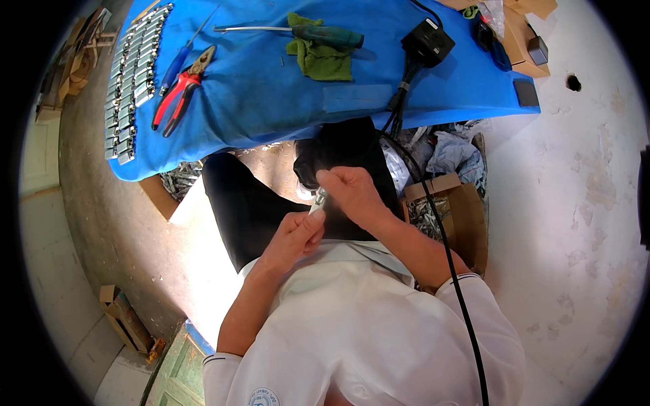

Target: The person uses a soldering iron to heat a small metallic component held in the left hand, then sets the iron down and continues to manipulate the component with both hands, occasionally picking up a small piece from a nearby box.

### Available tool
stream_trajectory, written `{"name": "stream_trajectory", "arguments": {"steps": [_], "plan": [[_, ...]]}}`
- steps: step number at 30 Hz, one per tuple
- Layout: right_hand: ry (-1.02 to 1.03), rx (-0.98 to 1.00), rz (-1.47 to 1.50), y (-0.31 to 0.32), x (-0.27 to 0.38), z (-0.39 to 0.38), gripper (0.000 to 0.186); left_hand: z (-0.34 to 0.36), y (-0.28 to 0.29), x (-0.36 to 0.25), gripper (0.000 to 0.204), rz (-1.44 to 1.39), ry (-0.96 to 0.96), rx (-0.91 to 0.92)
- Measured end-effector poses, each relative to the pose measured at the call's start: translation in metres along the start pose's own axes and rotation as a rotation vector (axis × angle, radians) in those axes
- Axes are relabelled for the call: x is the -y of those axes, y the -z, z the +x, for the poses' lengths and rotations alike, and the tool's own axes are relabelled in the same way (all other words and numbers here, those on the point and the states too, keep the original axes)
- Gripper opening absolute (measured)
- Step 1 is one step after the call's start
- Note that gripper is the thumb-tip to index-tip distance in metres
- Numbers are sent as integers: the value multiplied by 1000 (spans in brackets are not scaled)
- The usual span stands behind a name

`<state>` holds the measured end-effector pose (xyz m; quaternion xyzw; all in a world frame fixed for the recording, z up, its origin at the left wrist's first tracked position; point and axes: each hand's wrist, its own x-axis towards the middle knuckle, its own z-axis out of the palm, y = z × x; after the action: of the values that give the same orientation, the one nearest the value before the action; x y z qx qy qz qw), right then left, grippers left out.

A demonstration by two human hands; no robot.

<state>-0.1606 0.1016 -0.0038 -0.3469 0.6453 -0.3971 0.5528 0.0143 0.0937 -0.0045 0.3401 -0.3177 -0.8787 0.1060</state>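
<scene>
Over my lap, my left hand [298, 240] grips the lower end of a small pale metal piece [317, 201], thumb pressed along it. My right hand [349, 193] is closed at the piece's upper end, just above and right of my left hand; its fingertips partly hide that end. On the blue-covered table [247, 101] ahead lie rows of similar-looking silver metal parts [135, 81], red-handled pliers [177, 98], a blue screwdriver [175, 68] and a larger green-handled driver [325, 35] resting on a green cloth [318, 68].
A black device [426, 44] with cables hangs over the table's right side, one cable [440, 230] running past my right arm. Cardboard boxes of metal pieces [453, 230] stand under the table. A pale wall [569, 223] is at the right; another carton [123, 318] stands lower left.
</scene>
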Motion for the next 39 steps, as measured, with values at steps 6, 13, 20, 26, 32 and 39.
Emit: {"name": "stream_trajectory", "arguments": {"steps": [6, 13, 20, 26, 32, 39], "plan": [[146, -31, -22, 2, -3, 4, 36, 2, -6, 1, 48, 50, -4, -80], [119, -169, 244, -3, -15, 0, 32, 4, -12, -9, 47, 50, -35, -56], [231, -165, 70, -3, -6, -10, 34, 3, -10, -1, 47, 108, -38, -95], [-74, 122, 331, 12, -5, -5, 31, 0, -13, 2, 46, 163, -50, -70], [223, 5, 101, 5, -11, -4, 32, -2, -14, -5, 45, 134, -19, -132], [4, 181, 323, 13, -7, -7, 24, -5, -12, -3, 45, 203, -70, -128]]}}
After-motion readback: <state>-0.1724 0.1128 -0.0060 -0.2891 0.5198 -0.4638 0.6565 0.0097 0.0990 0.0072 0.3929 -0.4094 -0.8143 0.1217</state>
